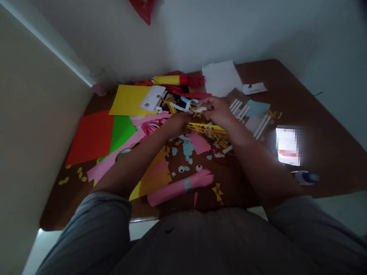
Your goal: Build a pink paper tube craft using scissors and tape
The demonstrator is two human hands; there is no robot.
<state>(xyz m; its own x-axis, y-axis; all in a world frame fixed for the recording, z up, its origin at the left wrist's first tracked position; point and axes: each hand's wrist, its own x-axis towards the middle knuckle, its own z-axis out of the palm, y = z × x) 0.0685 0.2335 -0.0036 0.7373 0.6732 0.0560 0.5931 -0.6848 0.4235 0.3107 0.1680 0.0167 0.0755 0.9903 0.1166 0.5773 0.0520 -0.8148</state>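
Observation:
Over the pile of paper pieces at the middle of the table, both my hands are close together. My right hand (220,110) has its fingertips closed at a curled white paper strip (200,110). My left hand (182,124) is just left of it, low among the scraps; its fingers are in shadow and mostly hidden. Fringed yellow paper (207,127) lies between and below the hands. Nearer to me are light blue paper scraps (188,148), a paper eye (181,169) and a pink paper roll (180,187) with a blue band.
At the left lie red (92,136), green (119,133) and yellow sheets (123,100). A yellow and red paper roll (170,80) and white paper (222,79) are by the wall. To the right are white strips (260,126), a lit screen (287,146) and a blue-capped bottle (305,177).

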